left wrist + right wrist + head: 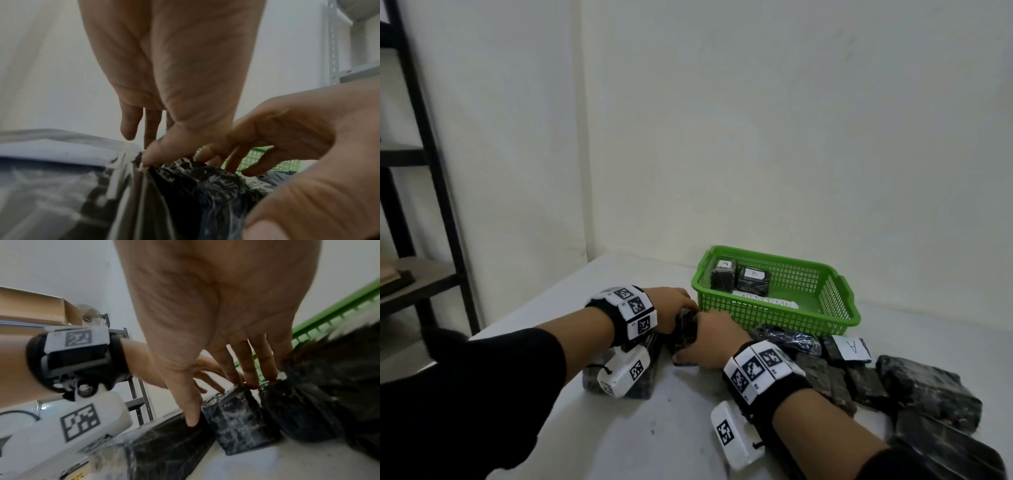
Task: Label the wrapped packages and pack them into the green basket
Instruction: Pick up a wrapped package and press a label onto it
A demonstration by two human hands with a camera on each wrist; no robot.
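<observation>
- A small dark wrapped package (686, 329) stands on the white table (654, 428), just left of the green basket (839, 310) and between the two hands; it is a blocky bundle in black material under crinkled clear film that catches the light in pale streaks.
- The left hand (671, 305) reaches over the package's far top edge; in the left wrist view its thumb and fingers pinch the wrinkled wrapping at the top.
- The right hand (709, 339) is clamped on the same package from the near side, its fingertips (252, 382) on the top edge and its thumb running down the left face.
- Inside the green basket, at its far left end, two wrapped packages stand side by side: one with a white label marked A (725, 264), the next with a label marked B (754, 273). A white paper strip (765, 301) with handwriting lies on the basket floor in front of them.
- To the right of the right wrist lies a heap of further dark wrapped packages (928, 387); one of them carries a white label marked A (852, 347).
- A larger wrapped package (650, 383) lies under the left wrist.
- A dark shelving unit (417, 171) stands at the left, against the pale wall.
</observation>
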